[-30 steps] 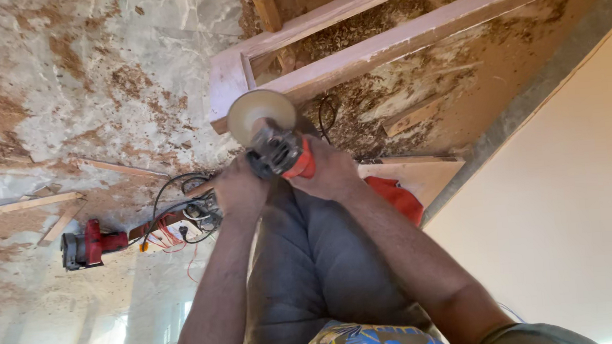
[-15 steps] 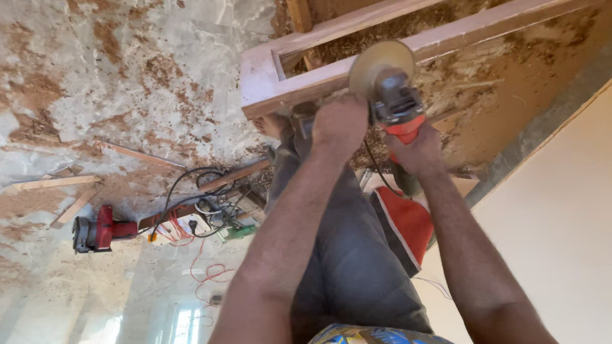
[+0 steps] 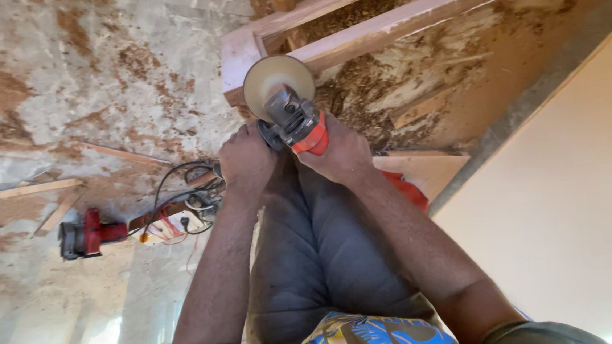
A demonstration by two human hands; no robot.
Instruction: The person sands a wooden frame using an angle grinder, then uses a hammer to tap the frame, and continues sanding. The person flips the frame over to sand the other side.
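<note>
Grinder (image 3: pixel 294 118) clamped in both grips, left hand (image 3: pixel 245 162), right hand (image 3: pixel 341 155), disc against wooden frame (image 3: pixel 242 53).

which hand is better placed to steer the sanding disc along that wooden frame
Right, probably. The right hand wraps the red grinder body just behind the disc, at the wooden frame. The left hand grips the side, steadying.

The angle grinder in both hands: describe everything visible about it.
The angle grinder is a handheld power tool with a red-orange rear body, a dark grey metal gear head and a round, pale tan sanding disc, dusty and facing the camera. It points away from the person, its disc at the end of the wooden frame; whether they touch cannot be told. The right hand grips the red body, and the left hand holds its left side.
</note>
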